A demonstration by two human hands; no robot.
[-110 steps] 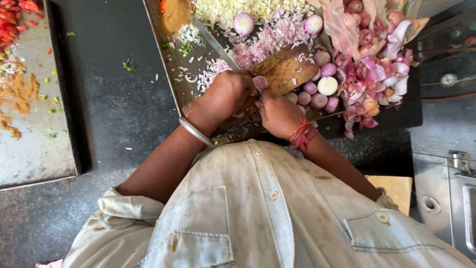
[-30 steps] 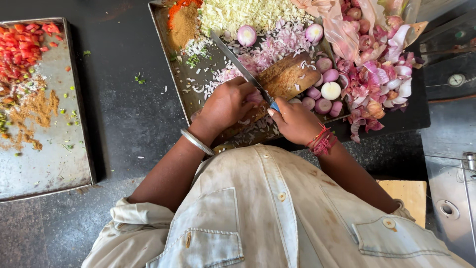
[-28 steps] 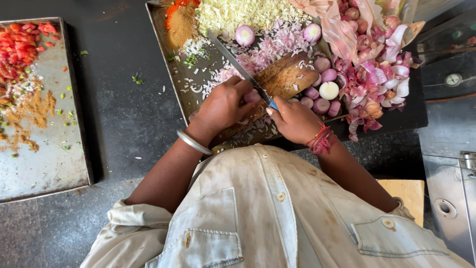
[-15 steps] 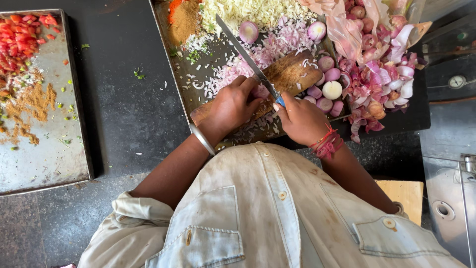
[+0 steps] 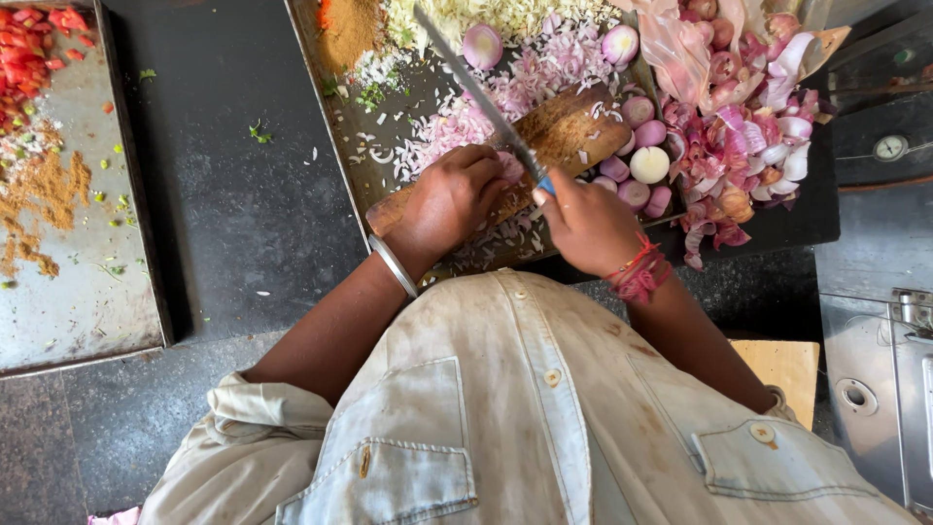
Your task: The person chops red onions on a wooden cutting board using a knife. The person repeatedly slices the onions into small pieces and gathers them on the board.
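My left hand [image 5: 452, 199], with a steel bangle on its wrist, presses its fingertips on a piece of pink onion [image 5: 509, 167] on a wooden chopping board [image 5: 569, 131]. My right hand [image 5: 588, 224], red thread at the wrist, grips a long knife [image 5: 476, 87] by its blue handle. The blade runs up and to the left, right beside the left fingertips. Finely chopped onion [image 5: 544, 78] lies past the board on a metal tray [image 5: 326, 97]. Several peeled onions [image 5: 646, 165] sit to the right of the board.
A heap of onion skins [image 5: 748, 126] lies at the right. On the tray are shredded pale vegetable [image 5: 486, 15] and orange powder [image 5: 348, 29]. A second metal tray [image 5: 87, 292] at the left holds chopped tomato [image 5: 29, 49] and brown powder. The counter [image 5: 228, 194] is dark stone.
The knife stays at the onion on the board and its tip has swung a little farther away. My left hand keeps its place on the onion. The view has shifted slightly.
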